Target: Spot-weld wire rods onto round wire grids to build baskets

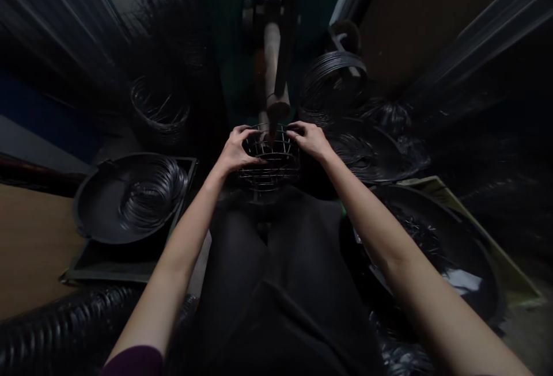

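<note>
Between my hands is a round wire basket point(270, 170) made of thin metal rods, just under the arm of a machine point(273, 65). My left hand point(238, 150) grips its left side, with the thumb reaching over the near wires and the fingers at the far rim. On the opposite side, my right hand point(310, 139) is closed on the upper right rim with fingers and thumb. The machine's lower tip reaches into or behind the basket's opening; which one, I cannot tell. Dimness hides the basket's lower part.
A black basin point(103, 203) with a coil of wire rings point(153, 192) stands at left. To the right, another dark basin point(466, 249) holds short metal pieces and a white scrap point(462, 281). Behind it are a wide pan point(389, 160) of wire parts and stacked wire rings point(332, 73).
</note>
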Tool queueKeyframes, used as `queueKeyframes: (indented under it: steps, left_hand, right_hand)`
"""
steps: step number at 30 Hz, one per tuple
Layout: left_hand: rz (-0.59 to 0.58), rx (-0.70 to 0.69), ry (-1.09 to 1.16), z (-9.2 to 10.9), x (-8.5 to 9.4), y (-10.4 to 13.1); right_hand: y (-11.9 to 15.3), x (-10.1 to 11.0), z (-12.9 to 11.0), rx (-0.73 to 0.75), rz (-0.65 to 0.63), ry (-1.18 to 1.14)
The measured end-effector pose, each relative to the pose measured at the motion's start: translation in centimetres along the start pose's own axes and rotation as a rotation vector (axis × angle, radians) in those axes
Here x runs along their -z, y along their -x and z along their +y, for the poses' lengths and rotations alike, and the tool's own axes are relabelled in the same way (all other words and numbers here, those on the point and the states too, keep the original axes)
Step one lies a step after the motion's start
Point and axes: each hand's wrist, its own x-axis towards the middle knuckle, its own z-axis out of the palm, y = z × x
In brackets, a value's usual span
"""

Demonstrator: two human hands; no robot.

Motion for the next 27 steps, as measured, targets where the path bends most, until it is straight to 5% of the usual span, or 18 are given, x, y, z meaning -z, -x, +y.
queueKeyframes:
  steps: [10, 15, 20, 24, 27]
  left_hand:
    - [0.0, -0.03, 0.002, -0.9, 0.3, -2.3]
    - [-0.029, -0.021, -0.017, -1.1, 0.4, -2.5]
    - [-0.014, 0.006, 0.096, -3.2, 0.5, -0.2]
    - [-0.027, 0.105, 0.275, -5.6, -0.2, 2.3]
    - [0.021, 0.172, 0.398, -6.5, -0.8, 3.0]
  right_hand:
    - [-2.3, -0.3, 0.2, -0.015, -0.004, 0.043]
    - [-1.1, 0.8, -0.1, -0.117, 0.212, 0.12]
    - [6.5, 3.7, 0.0, -0.172, 0.216, -0.186]
    - [14.0, 4.9, 0.7, -0.217, 0.05, -0.306]
    - [18.6, 3.7, 1.8, -0.294, -0.166, -0.403]
